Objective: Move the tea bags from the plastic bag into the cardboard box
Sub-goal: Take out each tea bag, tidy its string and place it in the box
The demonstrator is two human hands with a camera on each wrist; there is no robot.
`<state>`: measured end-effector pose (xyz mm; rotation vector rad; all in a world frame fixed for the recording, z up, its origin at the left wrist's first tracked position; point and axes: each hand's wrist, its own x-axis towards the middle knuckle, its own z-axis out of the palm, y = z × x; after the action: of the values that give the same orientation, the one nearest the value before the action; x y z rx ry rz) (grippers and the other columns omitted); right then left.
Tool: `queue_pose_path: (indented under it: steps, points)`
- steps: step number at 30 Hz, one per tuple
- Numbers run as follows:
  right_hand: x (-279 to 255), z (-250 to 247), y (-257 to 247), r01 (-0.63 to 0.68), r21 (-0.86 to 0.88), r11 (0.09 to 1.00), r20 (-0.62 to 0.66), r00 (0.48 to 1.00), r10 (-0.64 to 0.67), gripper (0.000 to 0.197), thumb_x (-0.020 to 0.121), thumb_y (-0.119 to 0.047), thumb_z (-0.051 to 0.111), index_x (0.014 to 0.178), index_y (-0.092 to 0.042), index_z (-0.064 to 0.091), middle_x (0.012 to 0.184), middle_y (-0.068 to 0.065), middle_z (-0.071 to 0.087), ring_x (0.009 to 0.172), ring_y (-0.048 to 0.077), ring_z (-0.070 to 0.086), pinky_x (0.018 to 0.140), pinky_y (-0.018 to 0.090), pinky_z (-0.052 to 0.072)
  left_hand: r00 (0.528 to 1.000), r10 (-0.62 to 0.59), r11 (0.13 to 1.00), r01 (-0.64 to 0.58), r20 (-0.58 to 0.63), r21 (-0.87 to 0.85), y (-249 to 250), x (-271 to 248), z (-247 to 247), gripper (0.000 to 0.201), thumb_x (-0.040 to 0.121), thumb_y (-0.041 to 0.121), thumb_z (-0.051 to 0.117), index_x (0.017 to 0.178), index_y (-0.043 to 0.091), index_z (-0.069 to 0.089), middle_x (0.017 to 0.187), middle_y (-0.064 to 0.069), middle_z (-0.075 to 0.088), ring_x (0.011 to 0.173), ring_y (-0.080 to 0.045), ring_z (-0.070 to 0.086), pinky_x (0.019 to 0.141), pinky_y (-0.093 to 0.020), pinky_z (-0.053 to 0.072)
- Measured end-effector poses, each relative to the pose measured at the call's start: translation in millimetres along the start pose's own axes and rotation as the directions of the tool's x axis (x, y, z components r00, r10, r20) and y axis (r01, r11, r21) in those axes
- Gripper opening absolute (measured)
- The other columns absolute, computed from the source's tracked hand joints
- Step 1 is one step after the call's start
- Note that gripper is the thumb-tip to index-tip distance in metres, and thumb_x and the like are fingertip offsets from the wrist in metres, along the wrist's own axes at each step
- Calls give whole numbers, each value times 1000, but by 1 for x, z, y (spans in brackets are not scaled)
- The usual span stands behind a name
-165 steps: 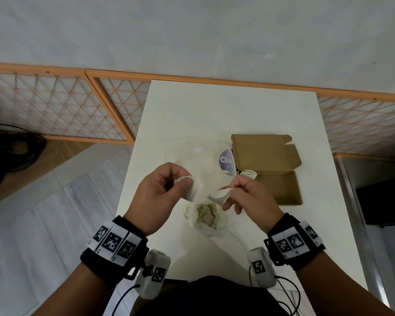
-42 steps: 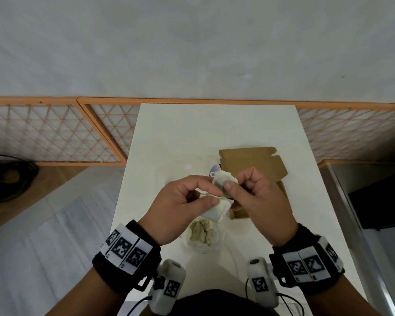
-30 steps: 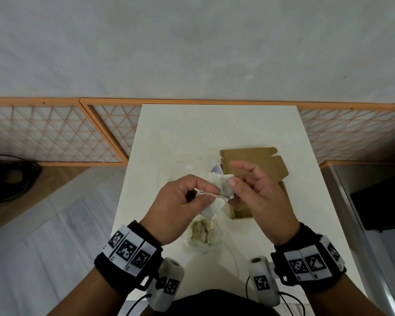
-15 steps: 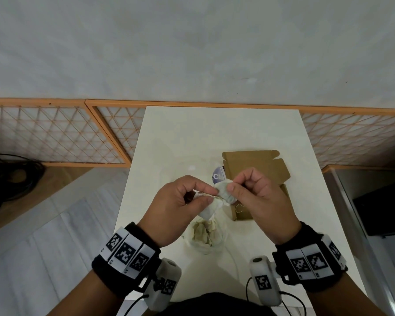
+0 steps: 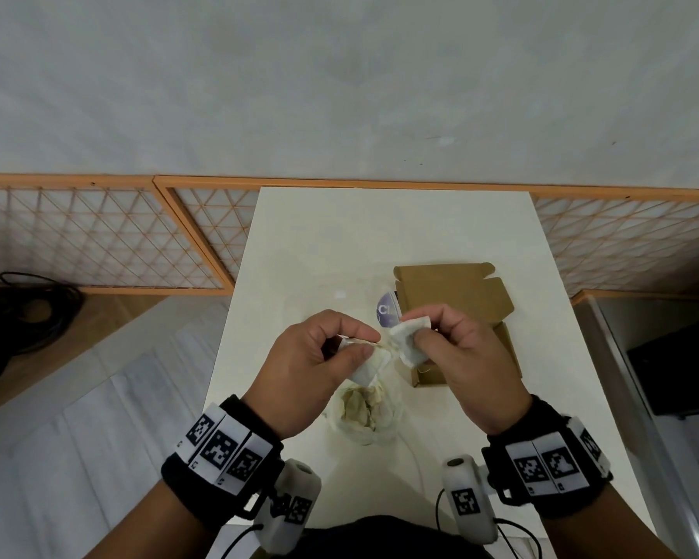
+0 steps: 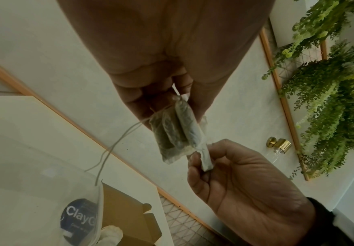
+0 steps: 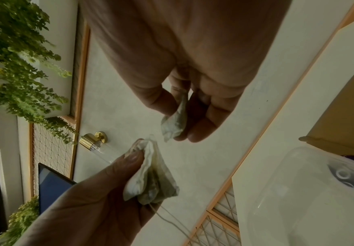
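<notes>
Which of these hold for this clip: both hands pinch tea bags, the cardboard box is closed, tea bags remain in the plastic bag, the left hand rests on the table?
1. Left hand and right hand each pinch a tea bag. True.
2. The cardboard box is closed. False: its lid stands open.
3. Tea bags remain in the plastic bag. True.
4. The left hand rests on the table. False: it is raised above it.

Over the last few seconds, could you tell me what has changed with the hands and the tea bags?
The two hands came together above the clear plastic bag, then eased slightly apart. The left hand still pinches a white paper tea bag; the right hand now pinches a second one, separated from it. The open brown cardboard box and white table stayed put.
</notes>
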<state>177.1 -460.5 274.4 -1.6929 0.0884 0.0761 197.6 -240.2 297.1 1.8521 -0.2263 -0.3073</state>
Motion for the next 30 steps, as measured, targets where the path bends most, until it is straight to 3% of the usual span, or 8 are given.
queue_pose_path:
  steps: [5,12,16,19,22,25,28,30]
  points:
    - [-1,0,0,-76,150,986,-22,997,81,15,102,-6,59,97,-11,73,99,20,74,84,23,67,69,25,56,1000,3,999,-3,1,-50,0,-4,2,12,90,31,70,99,36,77,91,-24,67,83,-46,61,78,-58,56]
    - [1,-2,8,-49,140,989,-14,999,51,17,103,-2,58,101,-15,69,97,13,76,87,22,71,77,37,61,1000,-12,998,13,4,-65,-3,-4,6,14,88,36,70,100,36,77,90,-28,65,83,-48,61,79,-61,55]
    - [1,-1,8,-20,134,991,-24,999,23,20,103,-1,58,114,-17,62,102,7,80,89,23,73,77,32,60,1000,-9,992,11,16,-130,-2,-1,9,14,88,34,74,100,29,78,96,-29,66,77,-48,54,76,-57,55]
    - [1,2,4,19,120,993,-31,999,-16,15,102,-3,61,111,-15,60,96,11,80,86,22,74,78,34,59,998,-33,964,46,52,-264,0,4,11,14,93,4,73,97,16,79,114,0,76,74,-29,55,75,-38,55]
    - [-1,6,3,81,104,991,-29,996,-79,10,97,-21,69,99,-18,60,89,17,77,83,41,69,75,50,55,993,-46,943,79,111,-323,4,11,13,19,93,2,72,94,19,80,123,6,74,85,-25,64,82,-30,57]
    - [-2,7,2,100,141,985,-12,995,-100,19,91,-27,73,94,-15,59,93,22,75,90,49,67,78,57,55,996,-44,943,65,73,-325,0,19,16,16,93,3,73,96,17,80,120,4,75,88,-31,67,86,-39,58]
    - [-3,6,2,98,184,978,19,994,-104,12,98,-3,67,97,-6,56,102,19,76,98,31,73,84,44,58,999,-16,946,29,43,-324,-4,22,18,10,93,13,75,102,14,78,111,-16,77,95,-58,63,93,-64,56]
    - [-3,4,4,88,205,975,37,995,-97,12,98,5,64,97,-4,56,114,14,77,113,29,72,94,43,59,999,-19,952,27,29,-304,-5,22,18,13,90,20,75,102,16,79,102,-31,74,94,-64,59,90,-70,53]
